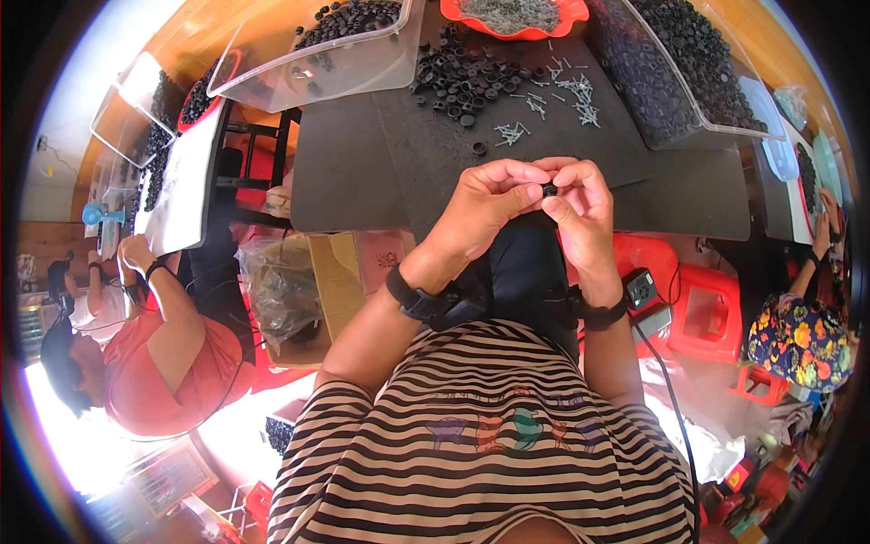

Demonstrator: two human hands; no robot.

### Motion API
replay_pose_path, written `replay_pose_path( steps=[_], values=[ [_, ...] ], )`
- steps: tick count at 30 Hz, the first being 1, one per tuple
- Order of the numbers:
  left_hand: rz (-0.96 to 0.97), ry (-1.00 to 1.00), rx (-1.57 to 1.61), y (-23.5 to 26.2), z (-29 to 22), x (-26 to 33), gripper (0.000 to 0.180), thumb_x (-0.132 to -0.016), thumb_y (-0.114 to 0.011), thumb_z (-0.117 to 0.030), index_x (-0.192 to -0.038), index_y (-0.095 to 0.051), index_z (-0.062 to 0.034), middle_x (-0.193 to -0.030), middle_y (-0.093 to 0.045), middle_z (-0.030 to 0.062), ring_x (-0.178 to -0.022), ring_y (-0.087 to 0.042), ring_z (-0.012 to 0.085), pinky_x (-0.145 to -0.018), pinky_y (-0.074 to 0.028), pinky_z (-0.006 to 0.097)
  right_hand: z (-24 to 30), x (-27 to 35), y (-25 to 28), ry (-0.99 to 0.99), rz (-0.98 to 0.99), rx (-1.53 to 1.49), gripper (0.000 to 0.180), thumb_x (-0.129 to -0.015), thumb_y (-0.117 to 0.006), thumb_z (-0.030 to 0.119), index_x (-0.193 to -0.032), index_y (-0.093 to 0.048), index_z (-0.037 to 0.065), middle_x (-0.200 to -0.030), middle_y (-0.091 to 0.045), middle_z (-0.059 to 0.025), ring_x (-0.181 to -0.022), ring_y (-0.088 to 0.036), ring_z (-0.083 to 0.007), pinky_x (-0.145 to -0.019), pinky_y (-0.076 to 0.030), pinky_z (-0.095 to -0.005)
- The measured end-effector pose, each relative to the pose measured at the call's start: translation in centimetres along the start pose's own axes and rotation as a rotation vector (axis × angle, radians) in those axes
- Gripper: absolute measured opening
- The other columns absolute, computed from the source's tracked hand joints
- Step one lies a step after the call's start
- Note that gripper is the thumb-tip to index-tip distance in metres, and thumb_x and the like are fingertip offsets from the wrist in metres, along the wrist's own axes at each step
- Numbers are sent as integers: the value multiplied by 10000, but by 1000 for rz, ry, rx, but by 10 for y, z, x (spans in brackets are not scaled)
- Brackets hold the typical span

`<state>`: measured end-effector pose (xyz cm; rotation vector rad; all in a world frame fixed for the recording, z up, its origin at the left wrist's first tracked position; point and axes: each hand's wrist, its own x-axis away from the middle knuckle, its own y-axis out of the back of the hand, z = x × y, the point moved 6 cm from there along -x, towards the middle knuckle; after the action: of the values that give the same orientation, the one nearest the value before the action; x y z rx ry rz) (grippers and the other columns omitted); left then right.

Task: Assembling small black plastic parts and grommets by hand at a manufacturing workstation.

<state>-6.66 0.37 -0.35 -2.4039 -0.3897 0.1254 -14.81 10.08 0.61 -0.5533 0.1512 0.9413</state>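
My left hand [489, 201] and my right hand [584, 207] meet over the near edge of the dark table. Between their fingertips they pinch a small black round plastic cap [549, 189], and the fingers hide part of it. Just beyond, a single black cap [479, 148] lies apart from a loose pile of black caps [467, 86]. To the right of that pile, small silver screws [583, 98] are scattered in little groups. Whether a screw is in the held cap, I cannot tell.
A red scalloped bowl [574, 22] of screws stands at the far edge. Clear bins of black parts flank the table, one at back left [317, 86] and one at right [675, 136]. Co-workers sit at both sides. A cardboard box [337, 281] and red stools [702, 313] stand below.
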Motion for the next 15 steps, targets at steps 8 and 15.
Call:
replay_pose_path(
  steps=[8, 15],
  values=[
    [-9, -2, -40, -5, -6, 1, 153, -905, -599, -9, -1052, -643, -2, -1049, -656, 99, -973, -629, 160, -894, -529, 327, 1, -2, 1, 36, -15, 23, 230, -790, -673, -72, -957, -558, 36, -1115, -601, -114, -933, -536, -101, -810, -439, -244],
    [-97, -16, -82, -1, -2, 1, 143, -894, -611, -1, -1032, -651, 5, -1001, -666, 85, -917, -637, 143, -834, -546, 297, 0, -2, 2, -9, -14, 50, 262, -766, -710, -84, -965, -579, 25, -1141, -602, -124, -921, -550, -97, -805, -467, -233]
  ],
)
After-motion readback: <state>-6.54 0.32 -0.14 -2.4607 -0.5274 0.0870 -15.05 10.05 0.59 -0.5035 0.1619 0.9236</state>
